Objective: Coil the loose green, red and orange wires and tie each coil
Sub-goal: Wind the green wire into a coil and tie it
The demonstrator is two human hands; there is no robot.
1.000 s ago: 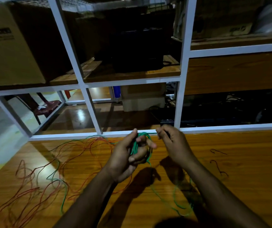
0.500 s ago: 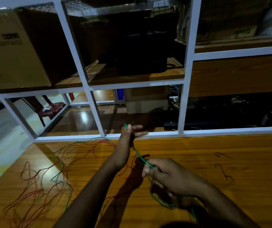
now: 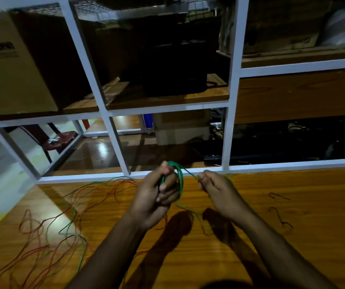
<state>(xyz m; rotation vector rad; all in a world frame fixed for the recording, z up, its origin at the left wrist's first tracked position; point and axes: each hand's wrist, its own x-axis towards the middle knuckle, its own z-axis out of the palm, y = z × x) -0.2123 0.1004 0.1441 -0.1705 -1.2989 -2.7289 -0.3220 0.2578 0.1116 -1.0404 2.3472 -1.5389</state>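
Note:
My left hand (image 3: 157,197) grips a small coil of green wire (image 3: 179,178), whose loops stick out above and beside the fingers. A strand of that wire runs right to my right hand (image 3: 215,188), which pinches it between thumb and fingers just above the wooden table (image 3: 271,236). A loose green tail (image 3: 196,215) hangs below the hands toward the table. Tangled red and orange wires (image 3: 48,236), with more green wire among them, lie spread over the table's left part.
A white metal shelf frame (image 3: 228,142) stands along the table's far edge. Two short dark wire pieces (image 3: 280,217) lie on the table at the right. Behind the frame are a cardboard box (image 3: 11,65) and a red stool (image 3: 61,138).
My right hand has come up from low over the table to beside my left hand, bringing the green strand with it. My left hand has closed round the coil again.

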